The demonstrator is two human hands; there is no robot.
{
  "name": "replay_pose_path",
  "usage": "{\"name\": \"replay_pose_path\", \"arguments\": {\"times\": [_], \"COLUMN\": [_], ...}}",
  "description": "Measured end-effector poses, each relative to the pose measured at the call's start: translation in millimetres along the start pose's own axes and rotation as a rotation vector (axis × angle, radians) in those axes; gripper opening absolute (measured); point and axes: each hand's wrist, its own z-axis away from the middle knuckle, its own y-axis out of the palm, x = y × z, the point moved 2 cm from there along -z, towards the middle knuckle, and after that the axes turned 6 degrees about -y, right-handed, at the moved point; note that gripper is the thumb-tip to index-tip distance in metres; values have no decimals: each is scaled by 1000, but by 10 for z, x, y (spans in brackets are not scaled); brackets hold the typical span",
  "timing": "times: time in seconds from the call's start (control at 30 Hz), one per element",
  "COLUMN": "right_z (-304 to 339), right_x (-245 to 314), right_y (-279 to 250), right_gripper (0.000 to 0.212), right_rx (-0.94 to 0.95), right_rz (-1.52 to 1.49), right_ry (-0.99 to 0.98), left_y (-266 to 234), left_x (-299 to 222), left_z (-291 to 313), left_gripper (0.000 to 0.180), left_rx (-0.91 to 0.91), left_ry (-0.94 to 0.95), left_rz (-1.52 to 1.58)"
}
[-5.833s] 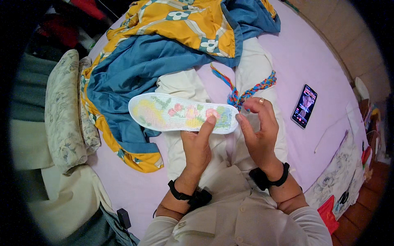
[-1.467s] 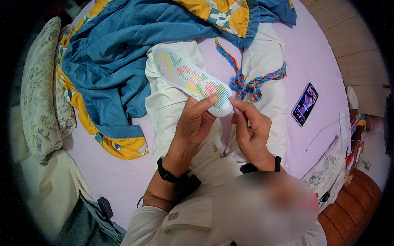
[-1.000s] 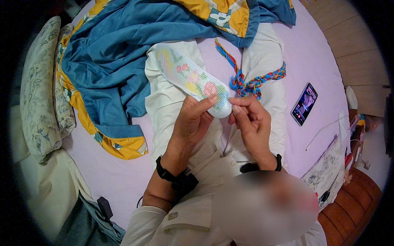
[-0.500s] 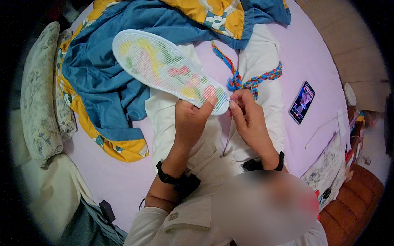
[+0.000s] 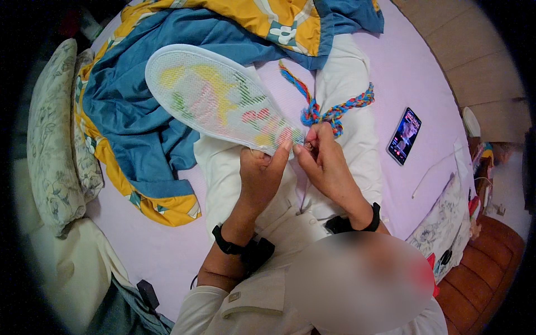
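A white mesh insole [image 5: 195, 95], stitched with yellow, pink, red and green flower patterns, slants over my lap with its wide end at the upper left. My left hand [image 5: 260, 174] grips its lower edge near the narrow end, thumb on top and fingers curled beneath. At the tip of that end, my right hand [image 5: 328, 162] is closed in a pinch against the insole. A small dark glint shows at its fingertips; the needle there is mostly hidden. Just beyond the right hand, a braided bundle of multicoloured thread [image 5: 318, 114] lies across my white trouser leg [image 5: 343, 72].
A phone [image 5: 404, 137] with a lit screen lies on the pale pink sheet [image 5: 413, 72] at right. Blue and yellow bedding [image 5: 151, 123] is bunched at left, beside floral pillows [image 5: 53, 139]. A brown cushioned seat [image 5: 480, 268] stands at lower right.
My right hand has moved left, up against the insole's narrow end, where a thin needle showed before. The insole has tilted, its wide end shifting slightly left. My left hand keeps its grip.
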Motion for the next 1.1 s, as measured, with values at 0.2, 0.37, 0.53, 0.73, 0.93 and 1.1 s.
{"name": "replay_pose_path", "arguments": {"times": [0.2,0.37,0.53,0.73,0.93,1.1], "right_z": [32,60,97,116,195,273], "right_x": [-81,-136,-163,-49,80,187], "right_y": [27,214,112,-149,-464,-494], "right_gripper": [21,18,22,28,33,26], "right_rx": [11,41,23,69,-30,-1], "right_rz": [74,119,-42,38,10,110], "right_ry": [-40,-165,-91,56,12,-51], "left_y": [12,-37,31,198,93,153], "left_x": [76,142,69,115,180,85], "left_z": [-9,48,27,16,-37,-69], "left_gripper": [18,18,22,29,41,42], "left_rx": [4,-42,53,-10,127,200], "left_ry": [114,-129,-186,-197,-354,-394], "left_rz": [-260,43,20,245,350,593]}}
